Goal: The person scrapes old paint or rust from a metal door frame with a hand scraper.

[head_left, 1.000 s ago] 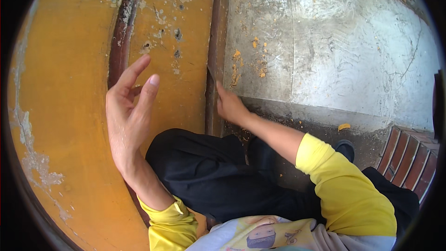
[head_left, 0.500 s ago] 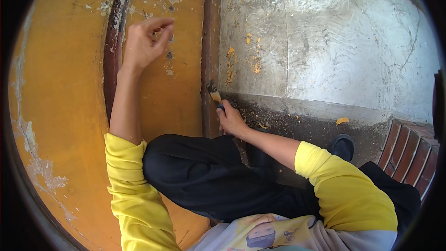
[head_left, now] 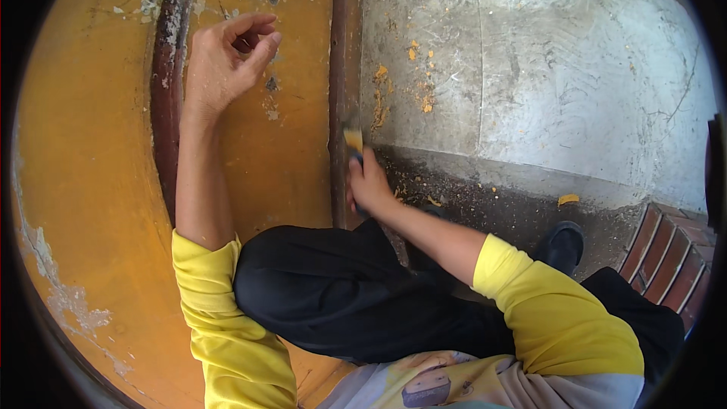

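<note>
My right hand (head_left: 371, 185) is closed around the dark handle of a small paintbrush (head_left: 354, 139). The brush has a yellowish band, and its blurred tip lies against the dark reddish-brown strip (head_left: 345, 76) at the foot of the yellow wall. Farther up and to the left, my left hand (head_left: 227, 60) is raised in front of the wall panel (head_left: 265, 159). Its fingers are loosely curled with a gap to the thumb, and nothing shows in it. I cannot tell whether it touches the wall.
Yellow paint flakes (head_left: 428, 102) lie on the grey concrete floor (head_left: 530, 76). A larger yellow chip (head_left: 568, 199) rests by the dark floor band. Brick-edged steps (head_left: 666, 257) stand at the right, near my dark shoe (head_left: 562, 248). Peeled patches (head_left: 76, 307) mark the wall.
The brush has swung more upright, and its tip has shifted slightly right along the strip. My left hand has moved a little left and stays loosely curled. The view has shifted slightly.
</note>
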A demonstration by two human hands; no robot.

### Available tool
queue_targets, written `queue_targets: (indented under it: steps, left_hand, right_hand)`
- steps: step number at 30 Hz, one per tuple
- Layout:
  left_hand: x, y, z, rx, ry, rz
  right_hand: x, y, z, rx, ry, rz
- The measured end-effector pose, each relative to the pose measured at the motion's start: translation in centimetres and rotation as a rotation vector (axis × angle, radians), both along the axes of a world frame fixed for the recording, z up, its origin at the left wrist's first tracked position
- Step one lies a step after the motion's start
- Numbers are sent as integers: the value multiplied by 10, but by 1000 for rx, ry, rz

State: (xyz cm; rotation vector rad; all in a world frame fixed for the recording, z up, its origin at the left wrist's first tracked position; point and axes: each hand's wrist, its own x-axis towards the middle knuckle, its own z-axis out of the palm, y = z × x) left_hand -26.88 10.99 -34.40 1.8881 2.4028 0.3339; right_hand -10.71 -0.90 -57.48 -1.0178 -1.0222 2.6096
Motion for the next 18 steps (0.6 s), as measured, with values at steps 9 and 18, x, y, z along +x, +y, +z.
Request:
queue_targets:
  steps: [9, 18]
  left_hand:
    - [-2, 0, 0, -7, -52, 26]
    - [1, -2, 2, 28, -103, 45]
  right_hand:
    - [-37, 99, 11, -39, -31, 59]
    - [-46, 96, 15, -148, 31, -89]
